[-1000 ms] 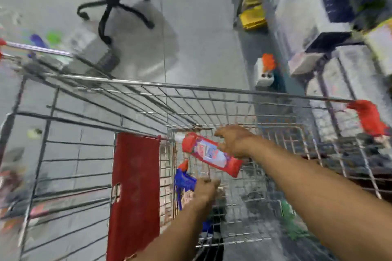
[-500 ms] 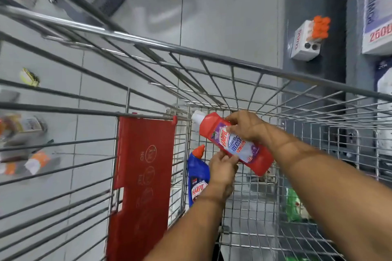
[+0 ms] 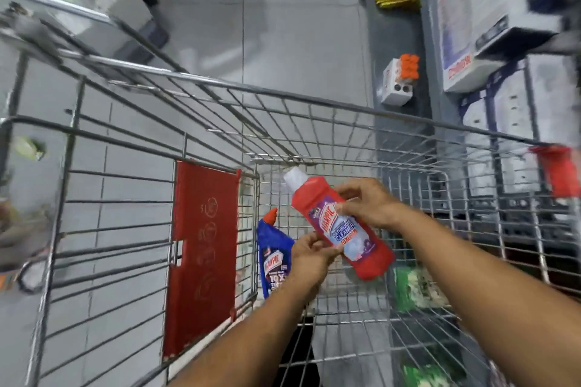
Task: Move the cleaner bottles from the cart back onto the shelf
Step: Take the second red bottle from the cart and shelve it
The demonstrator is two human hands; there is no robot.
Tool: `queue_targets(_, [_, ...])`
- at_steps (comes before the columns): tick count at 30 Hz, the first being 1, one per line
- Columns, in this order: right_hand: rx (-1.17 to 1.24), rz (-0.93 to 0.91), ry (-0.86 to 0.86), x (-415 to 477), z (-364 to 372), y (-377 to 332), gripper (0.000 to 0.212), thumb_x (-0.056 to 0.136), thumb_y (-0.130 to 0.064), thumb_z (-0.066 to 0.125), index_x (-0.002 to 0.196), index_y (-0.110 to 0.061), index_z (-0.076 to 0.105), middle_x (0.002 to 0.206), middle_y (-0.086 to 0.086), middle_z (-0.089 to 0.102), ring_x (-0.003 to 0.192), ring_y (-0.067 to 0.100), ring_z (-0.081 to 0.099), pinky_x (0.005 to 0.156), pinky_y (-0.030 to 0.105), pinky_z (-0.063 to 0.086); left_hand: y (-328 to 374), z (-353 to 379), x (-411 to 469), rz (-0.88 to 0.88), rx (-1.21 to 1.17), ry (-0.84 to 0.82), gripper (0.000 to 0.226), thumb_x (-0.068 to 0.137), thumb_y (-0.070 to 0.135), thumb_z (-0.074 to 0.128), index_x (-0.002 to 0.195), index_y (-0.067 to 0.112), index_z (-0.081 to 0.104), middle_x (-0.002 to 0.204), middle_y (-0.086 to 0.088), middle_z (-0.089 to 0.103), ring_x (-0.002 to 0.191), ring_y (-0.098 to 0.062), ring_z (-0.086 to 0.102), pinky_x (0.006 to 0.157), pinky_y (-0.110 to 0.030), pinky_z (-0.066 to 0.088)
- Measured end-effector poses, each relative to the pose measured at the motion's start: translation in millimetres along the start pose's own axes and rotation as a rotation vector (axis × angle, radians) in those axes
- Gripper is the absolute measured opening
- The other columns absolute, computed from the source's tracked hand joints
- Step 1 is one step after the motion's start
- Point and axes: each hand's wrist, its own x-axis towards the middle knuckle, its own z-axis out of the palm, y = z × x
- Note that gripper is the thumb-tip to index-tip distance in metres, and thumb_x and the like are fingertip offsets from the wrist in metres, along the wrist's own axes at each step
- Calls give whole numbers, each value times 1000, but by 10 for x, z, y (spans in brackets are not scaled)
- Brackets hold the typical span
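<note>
Hands: right hand [image 3: 366,203] and left hand [image 3: 309,256] both grasp red bottle [image 3: 341,229] | risk: snagging cart [image 3: 283,97] wire on lift-out.

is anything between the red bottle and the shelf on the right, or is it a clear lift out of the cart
Only the cart's right wire wall. The red bottle, held by both the right hand and left hand, sits about level with the rim, so it must rise over it toward the shelf.

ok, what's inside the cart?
Inside the cart: blue bottle standing beside the red flap, green packs. Both hands hold the red bottle, hiding anything beneath.
</note>
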Motion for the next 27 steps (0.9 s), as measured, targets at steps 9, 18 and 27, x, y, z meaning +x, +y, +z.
queue_targets(9, [411,-353,487,-2005,-430,-184,46,77,4,69,118,-13,60,100,-2,66,83,0,63,75,9,50,754,557,-1142,491,462,-258,29,66,-5,77,89,10,65,86,-8,74,80,-16,70,76,-27,57])
queue_targets(18, [716,-662,1049,-4560,-111,618,39,76,3,69,105,-24,63,89,-16,74,88,2,67,84,23,55,486,1650,-3008,871,718,-796,37,72,-17,65,98,10,64,79,12,77,76,-3,69,71,-15,55])
queue_targets(27, [846,-523,1732,-6659,1142,2155,41,77,5,67,107,-23,62,87,-22,74,86,-4,66,77,13,50,-1376,2578,-4398,970,953,-1329,46,64,22,82,108,21,69,100,5,76,91,-7,70,86,-21,53])
